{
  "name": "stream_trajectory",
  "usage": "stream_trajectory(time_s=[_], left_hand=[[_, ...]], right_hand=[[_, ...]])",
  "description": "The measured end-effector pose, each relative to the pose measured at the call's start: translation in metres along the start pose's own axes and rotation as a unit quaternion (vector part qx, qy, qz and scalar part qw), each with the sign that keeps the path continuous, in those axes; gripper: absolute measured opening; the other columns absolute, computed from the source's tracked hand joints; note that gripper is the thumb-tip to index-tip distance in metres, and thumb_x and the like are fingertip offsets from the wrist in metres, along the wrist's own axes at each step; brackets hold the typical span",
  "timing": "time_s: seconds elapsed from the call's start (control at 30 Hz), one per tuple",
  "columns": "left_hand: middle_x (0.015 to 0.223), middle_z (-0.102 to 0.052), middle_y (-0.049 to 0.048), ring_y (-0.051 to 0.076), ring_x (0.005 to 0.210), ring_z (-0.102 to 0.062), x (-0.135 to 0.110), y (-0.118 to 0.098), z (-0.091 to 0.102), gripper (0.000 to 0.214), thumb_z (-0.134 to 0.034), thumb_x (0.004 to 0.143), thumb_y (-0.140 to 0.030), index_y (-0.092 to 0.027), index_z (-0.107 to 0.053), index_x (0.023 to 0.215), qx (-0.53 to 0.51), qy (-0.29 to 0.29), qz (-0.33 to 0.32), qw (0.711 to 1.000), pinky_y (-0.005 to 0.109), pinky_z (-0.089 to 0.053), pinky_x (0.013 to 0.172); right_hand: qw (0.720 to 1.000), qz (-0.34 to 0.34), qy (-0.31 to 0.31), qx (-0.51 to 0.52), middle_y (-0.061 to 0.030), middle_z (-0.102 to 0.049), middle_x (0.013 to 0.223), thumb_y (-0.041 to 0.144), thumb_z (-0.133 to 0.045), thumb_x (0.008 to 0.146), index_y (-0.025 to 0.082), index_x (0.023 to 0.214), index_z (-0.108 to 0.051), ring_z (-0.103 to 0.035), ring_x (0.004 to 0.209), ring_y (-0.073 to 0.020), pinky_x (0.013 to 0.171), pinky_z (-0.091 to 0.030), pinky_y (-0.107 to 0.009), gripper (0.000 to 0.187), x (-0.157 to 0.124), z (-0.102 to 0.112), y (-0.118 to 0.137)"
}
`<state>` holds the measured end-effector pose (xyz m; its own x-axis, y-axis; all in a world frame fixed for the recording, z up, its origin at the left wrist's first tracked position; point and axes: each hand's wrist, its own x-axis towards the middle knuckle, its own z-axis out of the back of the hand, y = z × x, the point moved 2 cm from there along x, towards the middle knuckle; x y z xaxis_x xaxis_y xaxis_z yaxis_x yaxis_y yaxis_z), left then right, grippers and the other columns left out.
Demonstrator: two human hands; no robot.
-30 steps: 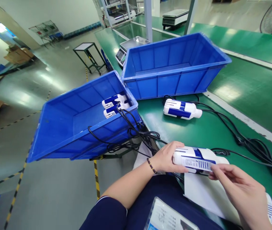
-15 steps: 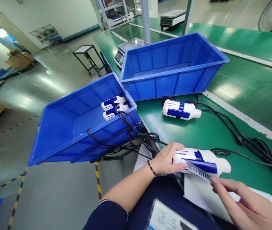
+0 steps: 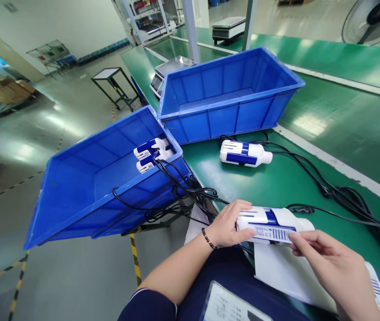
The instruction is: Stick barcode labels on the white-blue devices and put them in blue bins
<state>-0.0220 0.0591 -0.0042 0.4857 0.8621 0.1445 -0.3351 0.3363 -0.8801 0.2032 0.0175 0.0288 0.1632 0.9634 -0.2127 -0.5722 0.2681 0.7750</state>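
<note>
My left hand (image 3: pixel 228 225) grips the rear end of a white-and-blue bottle-shaped device (image 3: pixel 288 217) with a black cord, lying on its side at the green table's front edge. Along the device's near blue panel runs a printed barcode label (image 3: pixel 270 233). My right hand (image 3: pixel 333 263) pinches that label's right end between thumb and finger, while my left thumb rests at its left end. A white paper sheet (image 3: pixel 280 269) lies under the device and my right hand. Another such device (image 3: pixel 245 153) rests farther back on the table.
A blue bin (image 3: pixel 76 209) at left holds two similar devices (image 3: pixel 148 149), their cords hanging over its rim. Another blue bin (image 3: pixel 230 118) stands behind on the green table (image 3: pixel 327 178). Black cords (image 3: pixel 357 200) lie coiled at right. A scale (image 3: pixel 176 66) sits behind the bins.
My right hand has moved up and left, bringing the label's right end from a slant away from the device to lie along its panel. My left hand keeps its hold; the camera view has shifted slightly.
</note>
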Motion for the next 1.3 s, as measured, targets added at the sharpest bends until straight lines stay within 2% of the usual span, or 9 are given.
stream_trajectory(time_s=[0.37,0.43,0.6,0.67,0.77,0.9,1.07,1.3], left_hand=[[0.126,-0.048,0.0138,0.024,0.118,-0.047,-0.001,0.001,0.000,0.054,-0.054,0.079,-0.049,-0.016,-0.040,0.120,0.003,-0.008,-0.014,1.000,0.040,-0.038,0.100],[0.125,-0.049,0.0137,0.025,0.117,-0.047,-0.001,0.001,-0.001,0.054,-0.054,0.079,-0.049,-0.017,-0.040,0.120,0.001,-0.010,-0.012,1.000,0.040,-0.038,0.100],[0.123,-0.050,0.0128,0.025,0.115,-0.049,-0.001,0.000,-0.001,0.052,-0.052,0.080,-0.049,-0.018,-0.041,0.120,-0.002,-0.015,-0.010,1.000,0.042,-0.039,0.099],[0.123,-0.050,0.0128,0.025,0.115,-0.049,-0.001,-0.001,-0.001,0.051,-0.052,0.080,-0.048,-0.018,-0.041,0.119,-0.001,-0.016,-0.009,1.000,0.041,-0.040,0.098],[0.122,-0.049,0.0135,0.025,0.114,-0.049,-0.001,-0.003,-0.001,0.051,-0.053,0.079,-0.047,-0.017,-0.041,0.119,-0.006,-0.019,-0.013,1.000,0.042,-0.040,0.098],[0.123,-0.049,0.0133,0.026,0.114,-0.049,-0.001,-0.003,-0.001,0.050,-0.054,0.079,-0.046,-0.018,-0.042,0.118,-0.013,-0.023,-0.005,1.000,0.043,-0.040,0.098],[0.123,-0.049,0.0139,0.026,0.115,-0.048,-0.002,-0.001,-0.001,0.051,-0.053,0.079,-0.048,-0.017,-0.042,0.118,-0.016,-0.022,-0.002,1.000,0.045,-0.039,0.098],[0.123,-0.049,0.0136,0.026,0.114,-0.049,-0.002,-0.002,-0.002,0.050,-0.053,0.079,-0.046,-0.018,-0.041,0.117,-0.011,-0.021,-0.006,1.000,0.044,-0.040,0.097]], right_hand=[[0.988,0.094,-0.014,-0.120,0.0025,-0.067,0.063,0.057,-0.051,0.078,0.026,0.073,-0.063,-0.062,0.052,-0.0158,0.045,-0.045,-0.023,0.033,-0.002,0.005,0.016],[0.983,0.132,-0.019,-0.128,0.0030,-0.067,0.063,0.055,-0.051,0.080,0.026,0.073,-0.063,-0.061,0.049,-0.0150,0.043,-0.045,-0.023,0.031,-0.010,0.009,0.026],[0.961,0.227,0.013,-0.160,0.0030,-0.068,0.065,0.047,-0.049,0.085,0.026,0.079,-0.064,-0.059,0.046,-0.0135,0.041,-0.042,-0.022,0.026,-0.028,0.017,0.044],[0.963,0.212,0.012,-0.165,0.0041,-0.067,0.063,0.048,-0.048,0.086,0.026,0.078,-0.063,-0.058,0.043,-0.0126,0.040,-0.041,-0.022,0.027,-0.025,0.017,0.041],[0.979,0.143,0.008,-0.144,0.0045,-0.064,0.058,0.054,-0.048,0.084,0.026,0.073,-0.061,-0.056,0.042,-0.0128,0.040,-0.042,-0.022,0.033,-0.013,0.013,0.027],[0.990,0.079,0.013,-0.115,0.0025,-0.066,0.060,0.058,-0.047,0.081,0.026,0.072,-0.062,-0.061,0.051,-0.0158,0.047,-0.046,-0.024,0.037,0.000,0.004,0.012],[0.991,0.058,0.050,-0.114,0.0022,-0.067,0.065,0.058,-0.046,0.081,0.026,0.072,-0.060,-0.062,0.055,-0.0166,0.051,-0.046,-0.026,0.036,0.004,0.001,0.009],[0.991,0.052,0.048,-0.109,0.0027,-0.065,0.061,0.059,-0.046,0.081,0.026,0.070,-0.058,-0.059,0.052,-0.0158,0.049,-0.044,-0.026,0.037,0.001,0.001,0.014]])
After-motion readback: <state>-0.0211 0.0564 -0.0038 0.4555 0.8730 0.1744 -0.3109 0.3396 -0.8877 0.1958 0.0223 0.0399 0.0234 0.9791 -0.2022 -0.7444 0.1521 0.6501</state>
